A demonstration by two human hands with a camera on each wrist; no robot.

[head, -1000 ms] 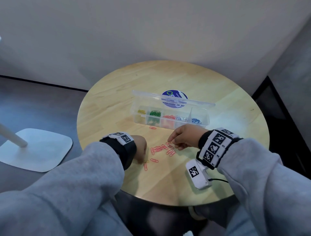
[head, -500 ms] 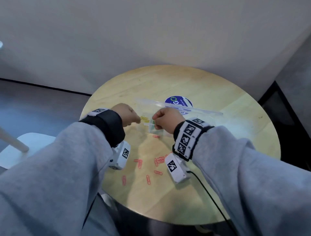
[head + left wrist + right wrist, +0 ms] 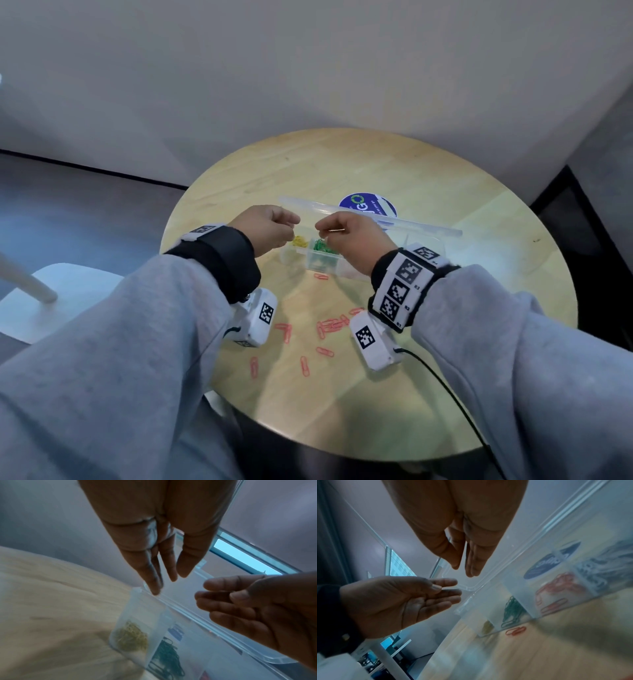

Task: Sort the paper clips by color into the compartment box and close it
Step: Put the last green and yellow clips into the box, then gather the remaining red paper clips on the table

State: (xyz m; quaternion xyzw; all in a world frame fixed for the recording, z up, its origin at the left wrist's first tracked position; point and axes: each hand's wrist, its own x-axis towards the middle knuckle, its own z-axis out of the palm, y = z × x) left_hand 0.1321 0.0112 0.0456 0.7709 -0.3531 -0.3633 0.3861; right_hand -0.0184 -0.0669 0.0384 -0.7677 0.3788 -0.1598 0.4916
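The clear compartment box (image 3: 325, 265) stands open on the round wooden table (image 3: 479, 308), its lid (image 3: 411, 224) raised behind. Yellow clips (image 3: 301, 241) and green clips (image 3: 322, 246) fill its left compartments; red clips (image 3: 559, 586) lie in the third. Both hands hover over the box's left end. My left hand (image 3: 291, 226) and right hand (image 3: 320, 228) nearly meet fingertip to fingertip. The wrist views show straight fingers on the left hand (image 3: 169, 582) and the right hand (image 3: 463, 571), with no clip seen between them. Several loose red clips (image 3: 334, 325) lie on the table below my wrists.
One red clip (image 3: 321, 276) lies against the box's front wall. A blue round sticker (image 3: 368, 205) sits behind the lid. A white chair base (image 3: 68, 291) stands on the floor to the left. A black cable (image 3: 445, 387) trails off the near table edge.
Both hands rose from the loose red clips on the table to the box's left end, then lifted slightly higher toward the lid edge.
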